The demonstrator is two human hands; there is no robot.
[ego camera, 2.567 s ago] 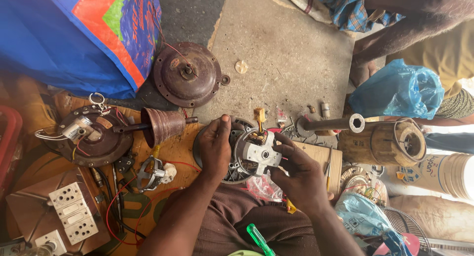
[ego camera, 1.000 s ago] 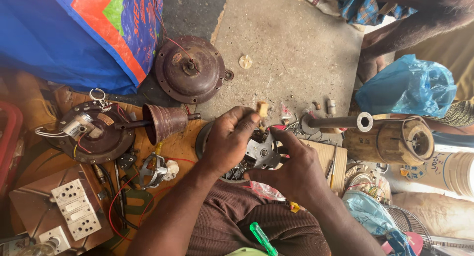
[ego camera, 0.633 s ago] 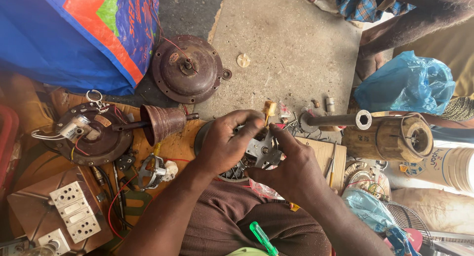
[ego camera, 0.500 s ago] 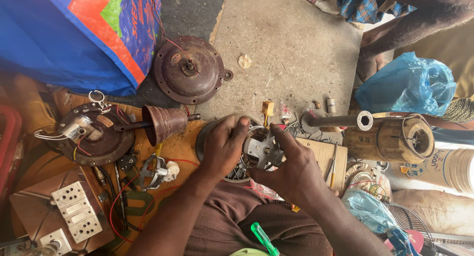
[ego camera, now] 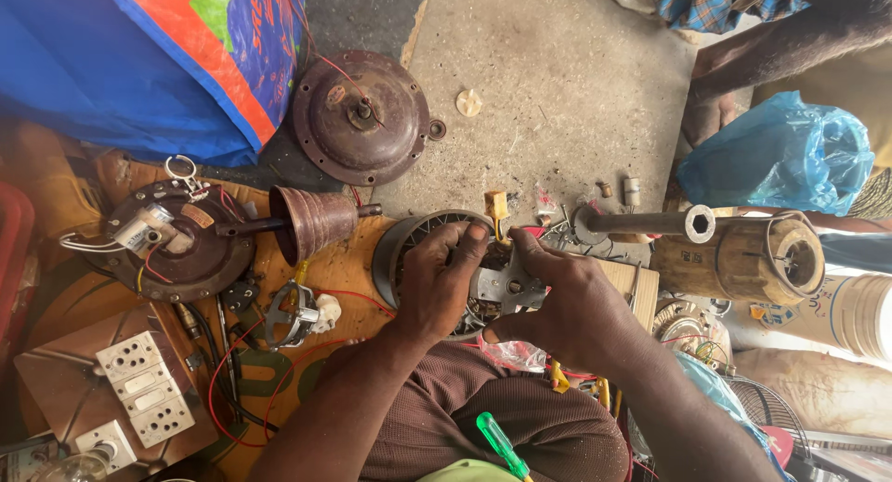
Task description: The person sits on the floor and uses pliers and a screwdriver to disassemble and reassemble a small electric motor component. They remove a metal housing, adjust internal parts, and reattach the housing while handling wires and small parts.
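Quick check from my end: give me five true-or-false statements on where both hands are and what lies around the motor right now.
1. Both hands rest on the round fan motor. True: left hand and right hand meet over it.
2. The blue plastic bag lies to the left of the motor. False: it lies to the upper right.
3. A brown domed motor cover lies on the concrete beyond the motor. True.
4. The white switch board is in the right hand. False: it lies at lower left, untouched.
5. The green-handled screwdriver is in the left hand. False: it lies in the lap.
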